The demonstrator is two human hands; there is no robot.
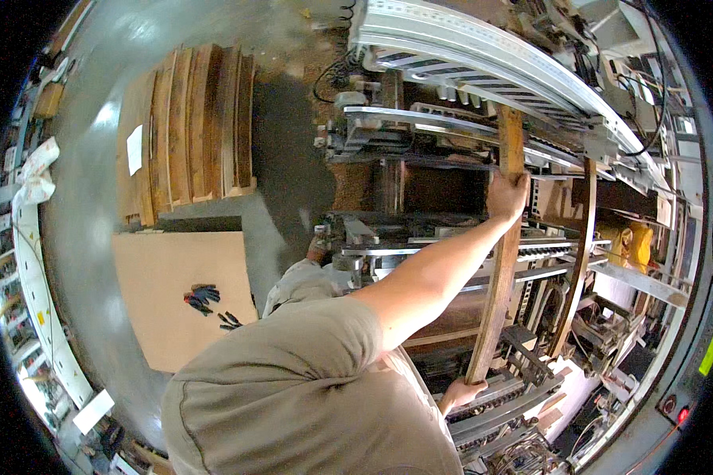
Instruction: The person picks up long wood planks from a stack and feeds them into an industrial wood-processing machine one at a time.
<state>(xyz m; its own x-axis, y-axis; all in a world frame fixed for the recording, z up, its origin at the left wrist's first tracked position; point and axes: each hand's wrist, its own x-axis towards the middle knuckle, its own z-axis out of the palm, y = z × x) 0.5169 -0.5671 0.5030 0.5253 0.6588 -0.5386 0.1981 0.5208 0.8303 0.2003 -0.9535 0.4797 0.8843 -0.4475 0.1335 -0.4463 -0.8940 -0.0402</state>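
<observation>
A long wooden board (495, 297) lies lengthwise across the rails of a machine. My left arm reaches out over the machine, and my left hand (507, 198) is closed around the upper part of this board. Close to my body, my right hand (461, 393) grips the board's lower end, its fingers partly hidden. To the right runs a second, narrower wooden strip (582, 253), roughly parallel and apart from both hands. Beneath the board are the machine's metal rails (444, 248) and dark brown sheets (444, 190).
Left on the floor stands a stack of brown cardboard sheets (194, 127) with white paper on it. Dark gloves (202, 297) lie on a flat cardboard sheet (166, 317) nearer me. A silver beam (483, 51) spans the top; a grey control panel (689, 372) stands right.
</observation>
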